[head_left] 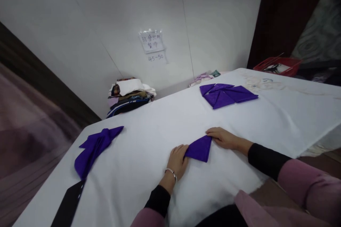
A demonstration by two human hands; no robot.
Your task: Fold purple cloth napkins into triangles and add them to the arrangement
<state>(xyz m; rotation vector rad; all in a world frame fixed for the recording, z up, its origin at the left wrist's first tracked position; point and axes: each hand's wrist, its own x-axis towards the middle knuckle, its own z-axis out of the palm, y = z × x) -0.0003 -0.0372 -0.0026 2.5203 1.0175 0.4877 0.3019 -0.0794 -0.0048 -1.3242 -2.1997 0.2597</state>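
Observation:
A purple cloth napkin point(199, 149), folded into a small triangle, lies on the white-covered table between my two hands. My left hand point(178, 161), with a bracelet at its wrist, holds the napkin's left corner, fingers curled and pressed together. At the upper right corner my right hand point(221, 137) pinches the edge between thumb and fingers. Both hands rest low over the tabletop. Several folded purple napkins point(223, 95) lie grouped beyond my right hand. Off to the left sits another purple napkin point(94, 149), gathered into pleats with a pointed end.
White cloth covers the table point(149, 131). A black flat object point(68, 204) lies at the left front. Against the wall is a stack of folded clothes point(130, 94), below a handwritten paper sign point(151, 41). A red basket point(278, 65) stands at the far right.

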